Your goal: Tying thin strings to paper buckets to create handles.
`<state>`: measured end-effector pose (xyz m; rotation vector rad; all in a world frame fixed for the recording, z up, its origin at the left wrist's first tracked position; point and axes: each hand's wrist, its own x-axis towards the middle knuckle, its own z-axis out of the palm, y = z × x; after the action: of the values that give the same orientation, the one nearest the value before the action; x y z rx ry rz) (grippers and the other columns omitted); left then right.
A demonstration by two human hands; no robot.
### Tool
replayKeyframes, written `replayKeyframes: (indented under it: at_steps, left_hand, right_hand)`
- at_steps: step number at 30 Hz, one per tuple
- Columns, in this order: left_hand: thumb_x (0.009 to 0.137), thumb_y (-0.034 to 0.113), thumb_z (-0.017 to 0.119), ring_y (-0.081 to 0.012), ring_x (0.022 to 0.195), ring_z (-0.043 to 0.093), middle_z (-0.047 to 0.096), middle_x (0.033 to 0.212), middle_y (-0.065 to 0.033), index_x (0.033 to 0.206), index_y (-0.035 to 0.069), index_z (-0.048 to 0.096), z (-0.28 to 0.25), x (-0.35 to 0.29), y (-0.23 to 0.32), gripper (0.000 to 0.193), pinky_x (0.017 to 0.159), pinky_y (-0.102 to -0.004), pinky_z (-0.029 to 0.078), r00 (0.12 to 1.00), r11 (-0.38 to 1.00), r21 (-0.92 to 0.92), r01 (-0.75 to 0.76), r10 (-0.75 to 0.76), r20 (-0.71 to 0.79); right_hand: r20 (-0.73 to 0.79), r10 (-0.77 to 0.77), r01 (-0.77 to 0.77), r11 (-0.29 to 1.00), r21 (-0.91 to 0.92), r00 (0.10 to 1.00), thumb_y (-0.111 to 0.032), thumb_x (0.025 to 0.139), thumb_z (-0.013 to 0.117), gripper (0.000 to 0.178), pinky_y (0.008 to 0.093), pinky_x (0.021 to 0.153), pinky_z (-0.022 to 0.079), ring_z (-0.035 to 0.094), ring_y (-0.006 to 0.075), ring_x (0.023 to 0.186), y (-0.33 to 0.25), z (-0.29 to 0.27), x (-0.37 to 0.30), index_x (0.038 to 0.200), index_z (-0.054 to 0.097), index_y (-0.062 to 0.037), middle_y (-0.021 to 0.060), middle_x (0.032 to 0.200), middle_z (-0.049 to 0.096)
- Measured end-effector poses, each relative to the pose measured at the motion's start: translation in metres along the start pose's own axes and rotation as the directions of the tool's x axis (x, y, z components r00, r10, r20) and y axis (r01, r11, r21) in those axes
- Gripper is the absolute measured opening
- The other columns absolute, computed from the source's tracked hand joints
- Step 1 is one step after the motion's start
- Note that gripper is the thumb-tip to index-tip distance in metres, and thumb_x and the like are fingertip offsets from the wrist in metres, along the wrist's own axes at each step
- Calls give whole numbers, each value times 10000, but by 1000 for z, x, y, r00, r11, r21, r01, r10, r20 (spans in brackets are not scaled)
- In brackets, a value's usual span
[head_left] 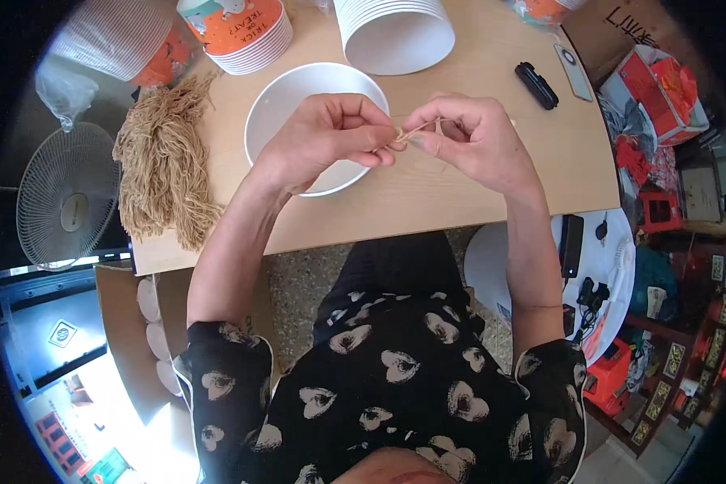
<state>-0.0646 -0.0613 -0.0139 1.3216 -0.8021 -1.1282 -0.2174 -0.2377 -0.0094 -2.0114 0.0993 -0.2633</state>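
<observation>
Both my hands are raised close together above the wooden table. Between thumb and fingers my left hand (335,139) pinches a thin tan string (415,130). My right hand (468,139) pinches the same string a little to the right, and a small loop or knot shows between the fingertips. Below my left hand stands a white paper bucket (270,105), its mouth partly covered by the hand and wrist. A thick bundle of tan strings (165,161) lies at the table's left edge.
Stacked white paper buckets (399,40) and orange printed buckets (238,36) stand along the far side. A black oblong case (536,85) and a white remote-like device (573,73) lie at right. A fan (73,206) stands left; a white round stool (488,262) with cables is below right.
</observation>
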Motion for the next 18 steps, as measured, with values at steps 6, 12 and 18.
replayKeyframes:
  at_steps: [6,12,18]
  left_hand:
    - [890,83,690,-102,754,677,721,900,-99,965,-16,665,-2,1,-2,126,675,-190,540,999,999,-9,32,-32,9]
    - [898,81,685,-111,763,684,721,926,-114,994,-17,649,-3,1,-3,142,681,-191,546,1000,999,-44,19,-18,20]
    - [879,37,680,-131,801,686,716,949,-139,1139,-50,592,-4,1,-3,288,722,-223,557,1000,997,-77,2,0,23]
  right_hand:
    - [-31,-33,35,996,88,999,-39,862,679,98,194,488,287,364,-12,564,11,7,4,952,710,-14,-77,705,559]
    - [-87,-33,50,978,202,996,-51,887,681,82,179,521,316,404,-18,600,20,14,8,949,698,-1,-73,736,584]
    - [-76,6,18,948,319,997,-76,903,690,97,166,589,386,492,-9,667,19,21,6,948,689,10,-53,774,623]
